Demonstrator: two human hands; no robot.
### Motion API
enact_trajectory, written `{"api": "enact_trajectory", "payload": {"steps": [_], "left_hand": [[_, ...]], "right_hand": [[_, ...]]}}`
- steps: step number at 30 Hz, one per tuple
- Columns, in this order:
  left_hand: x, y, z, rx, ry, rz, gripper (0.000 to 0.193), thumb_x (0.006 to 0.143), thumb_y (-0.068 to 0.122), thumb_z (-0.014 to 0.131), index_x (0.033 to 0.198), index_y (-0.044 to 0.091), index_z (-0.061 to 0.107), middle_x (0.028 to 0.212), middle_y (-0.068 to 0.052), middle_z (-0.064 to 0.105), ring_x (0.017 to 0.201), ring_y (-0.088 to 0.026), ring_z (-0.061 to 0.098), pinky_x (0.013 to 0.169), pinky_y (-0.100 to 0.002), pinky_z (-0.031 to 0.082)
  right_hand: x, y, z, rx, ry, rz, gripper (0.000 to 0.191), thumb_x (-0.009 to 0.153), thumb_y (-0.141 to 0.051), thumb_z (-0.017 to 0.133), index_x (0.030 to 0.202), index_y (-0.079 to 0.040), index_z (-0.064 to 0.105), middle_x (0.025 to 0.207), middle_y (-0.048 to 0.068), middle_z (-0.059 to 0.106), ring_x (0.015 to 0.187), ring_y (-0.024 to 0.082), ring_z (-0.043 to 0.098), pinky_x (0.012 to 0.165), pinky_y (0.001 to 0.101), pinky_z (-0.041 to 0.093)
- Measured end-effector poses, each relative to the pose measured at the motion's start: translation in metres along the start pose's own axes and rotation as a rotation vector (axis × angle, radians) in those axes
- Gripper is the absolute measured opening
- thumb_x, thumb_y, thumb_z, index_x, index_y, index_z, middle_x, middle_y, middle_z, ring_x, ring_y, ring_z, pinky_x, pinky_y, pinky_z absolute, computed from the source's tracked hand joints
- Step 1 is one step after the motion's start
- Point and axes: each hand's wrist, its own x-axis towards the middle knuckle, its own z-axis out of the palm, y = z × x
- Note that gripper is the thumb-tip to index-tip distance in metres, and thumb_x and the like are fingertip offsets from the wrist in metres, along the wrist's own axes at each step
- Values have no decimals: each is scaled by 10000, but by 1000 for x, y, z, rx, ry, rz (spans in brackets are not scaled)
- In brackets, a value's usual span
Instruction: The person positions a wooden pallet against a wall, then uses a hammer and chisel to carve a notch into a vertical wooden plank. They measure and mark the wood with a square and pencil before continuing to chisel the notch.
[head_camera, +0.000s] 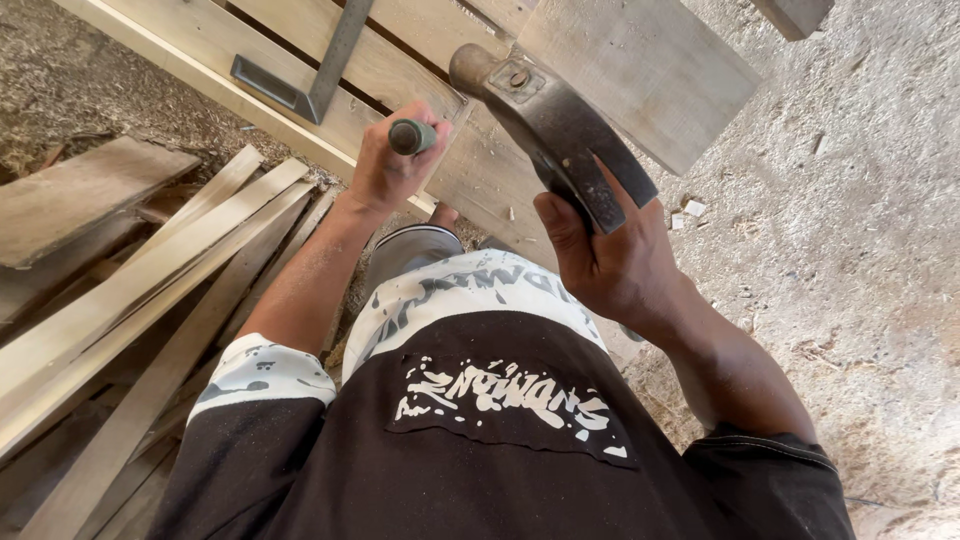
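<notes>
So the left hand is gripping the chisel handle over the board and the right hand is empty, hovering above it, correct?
Not quite. The left hand does grip the chisel handle over the board, but the right hand is not empty: the head view shows it closed around the handle of a hammer, raised above the board.

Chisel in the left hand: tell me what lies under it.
Under the chisel, gripped by the left hand, lies the pale wooden frame with wood chips. The blade and its contact point are hidden by the hand. The right hand holds a hammer above.
</notes>
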Motion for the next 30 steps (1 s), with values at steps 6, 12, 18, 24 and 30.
{"api": "enact_trajectory", "payload": {"steps": [6,12,18,24,30], "left_hand": [[-5,-5,-3,-54,-23,-128,214,1033,86,731,913,30,563,769,-77,583,687,-170,582,599,-317,506],[-3,-9,-6,-28,-47,-104,181,1030,89,734,955,31,580,804,-81,648,705,-170,639,626,-321,536],[1,-9,-8,-8,-46,-19,220,1031,78,737,926,34,549,819,-92,651,719,-190,655,632,-327,545],[2,-5,-6,9,-20,-20,214,1018,67,749,931,35,557,815,-92,655,702,-186,661,611,-329,542],[0,-10,-2,71,-17,-28,235,1012,60,759,924,22,544,766,-104,613,659,-197,621,587,-341,525]], "right_hand": [[-2,2,6,9,19,3,200,1147,-204,543,1097,-10,550,800,55,538,610,163,528,534,342,409],[-8,4,8,15,17,58,205,1145,-208,544,1097,-9,550,798,59,560,615,156,573,526,331,441],[-8,5,9,24,21,45,200,1146,-210,539,1091,-18,548,797,52,554,608,148,576,513,318,443],[-8,6,9,13,9,29,192,1141,-204,548,1074,-25,544,768,47,540,584,151,555,505,324,423],[-7,6,9,8,23,-13,210,1161,-203,532,1182,7,537,786,54,564,598,151,578,505,317,438]]}}
